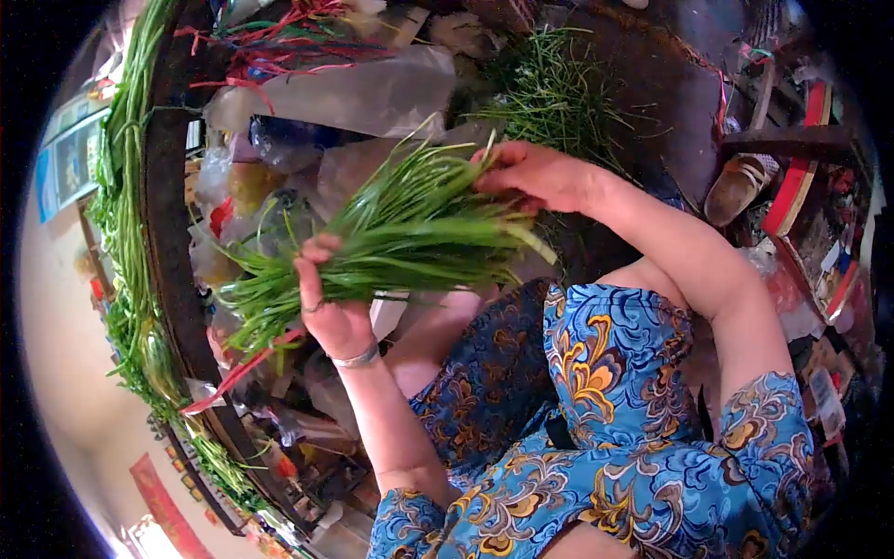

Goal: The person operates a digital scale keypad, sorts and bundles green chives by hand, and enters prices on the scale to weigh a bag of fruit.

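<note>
A loose bunch of long green leafy stalks, like garlic chives point(419, 247), lies across the space between my hands. My left hand point(331, 303), with a bracelet at the wrist, is closed round its leafy end. At the other end my right hand point(521, 177) has its fingers bent in against the pale stem ends, pinching there; exactly which stalks it grips is hidden. A red strip point(247, 373) runs from beside my left wrist toward the ledge.
Bundled green stalks point(130, 186) lie along a dark ledge point(177, 233) at left. A heap of loose greens point(568, 93) is on the floor above my right hand. Red strips point(279, 47), plastic sheeting point(372, 93), a shoe point(736, 186) and a red-edged frame point(792, 196) surround me.
</note>
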Available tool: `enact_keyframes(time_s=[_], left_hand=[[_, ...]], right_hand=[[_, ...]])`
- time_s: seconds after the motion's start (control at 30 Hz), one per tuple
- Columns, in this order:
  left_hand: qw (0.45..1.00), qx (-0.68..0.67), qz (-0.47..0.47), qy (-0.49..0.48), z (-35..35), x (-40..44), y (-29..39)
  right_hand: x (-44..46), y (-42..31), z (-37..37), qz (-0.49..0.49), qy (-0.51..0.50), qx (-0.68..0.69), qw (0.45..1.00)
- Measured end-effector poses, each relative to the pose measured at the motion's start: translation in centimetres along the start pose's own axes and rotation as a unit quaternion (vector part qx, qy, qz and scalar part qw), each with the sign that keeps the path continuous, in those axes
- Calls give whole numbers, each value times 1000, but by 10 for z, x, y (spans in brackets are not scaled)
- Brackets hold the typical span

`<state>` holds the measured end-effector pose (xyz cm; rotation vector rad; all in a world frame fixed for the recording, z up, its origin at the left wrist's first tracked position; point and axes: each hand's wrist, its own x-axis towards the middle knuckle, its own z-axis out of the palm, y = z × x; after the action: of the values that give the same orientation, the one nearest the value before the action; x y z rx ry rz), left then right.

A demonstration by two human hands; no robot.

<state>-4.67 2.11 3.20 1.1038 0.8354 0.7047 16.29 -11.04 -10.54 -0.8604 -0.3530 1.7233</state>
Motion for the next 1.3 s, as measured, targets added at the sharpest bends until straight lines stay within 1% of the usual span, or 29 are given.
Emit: enact_keyframes(time_s=[0.07,0.1,0.17,0.2,0.23,0.3,0.33,0.37,0.4,0.43,0.47,0.5,0.53,0.57,0.6,0.67,0.7,0.77,0.8,0.83,0.87,0.9,0.97,1.0,1.07,1.17,1.23,1.27,1.3], left_hand=[[995,96,-16,10,-3,-1,-5],[995,96,-18,10,1,-2,-7],[974,207,-17,96,14,-5,-8],[966,223,-4,127,18,-6,-8],[967,223,-3,126,13,-4,-10],[974,179,18,135,-1,4,-13],[975,178,19,135,-3,5,-11],[976,130,-4,173,-4,5,-8],[974,82,-29,209,-5,6,-5],[987,-1,-25,157,-16,8,0],[985,-13,-33,169,-23,7,3],[982,-24,-44,181,-23,6,6],[982,-23,-48,182,-21,4,5],[985,-37,-50,161,-17,5,3],[987,-53,-51,140,-13,5,2],[990,-49,-53,121,3,5,0],[992,-42,-58,108,7,4,-1],[992,-47,-71,96,0,8,-8],[993,-26,-70,89,3,8,-7],[994,-4,-70,82,7,8,-6],[991,15,-73,113,14,7,-5],[991,15,-74,113,12,7,-6],[985,88,-79,128,6,5,-9],[985,88,-79,126,9,3,-9],[948,236,-27,211,20,0,-9],[933,259,-54,245,28,-2,-6],[935,226,-61,268,30,1,-9],[942,189,-86,263,23,3,-12],[948,153,-111,257,18,5,-12]], right_hand=[[-4,-2,0,-11,63,92,994],[-3,0,-7,-9,64,93,994],[0,7,-29,54,48,7,997],[-2,9,-31,31,66,17,997],[0,13,-36,29,66,17,997],[4,15,-41,-33,66,68,995],[2,12,-37,-18,114,80,990],[1,11,-41,-19,113,79,990],[0,11,-52,-27,153,81,985],[-1,13,-65,-34,192,84,977],[-2,18,-79,-63,132,96,985],[-1,17,-74,-61,134,96,984],[-2,15,-59,-67,119,56,989],[-2,15,-47,-74,103,15,992],[-3,17,-40,-74,104,16,992],[-6,18,-30,-21,-21,3,1000],[-7,16,-21,-20,-19,4,1000],[-8,10,-6,-85,-74,65,992],[-4,11,-13,-85,-73,66,991],[1,11,-24,-61,-96,137,984],[5,14,-31,-38,-118,206,971],[3,11,-27,-37,-117,206,971],[-5,4,-19,-45,41,157,986],[-8,-3,-16,-24,82,111,990],[-6,1,-22,-30,94,88,991],[-8,-1,-26,-21,118,62,991],[-8,0,-29,-33,141,74,987],[-7,0,-32,-34,140,72,987],[-9,-2,-31,-18,171,58,983]])
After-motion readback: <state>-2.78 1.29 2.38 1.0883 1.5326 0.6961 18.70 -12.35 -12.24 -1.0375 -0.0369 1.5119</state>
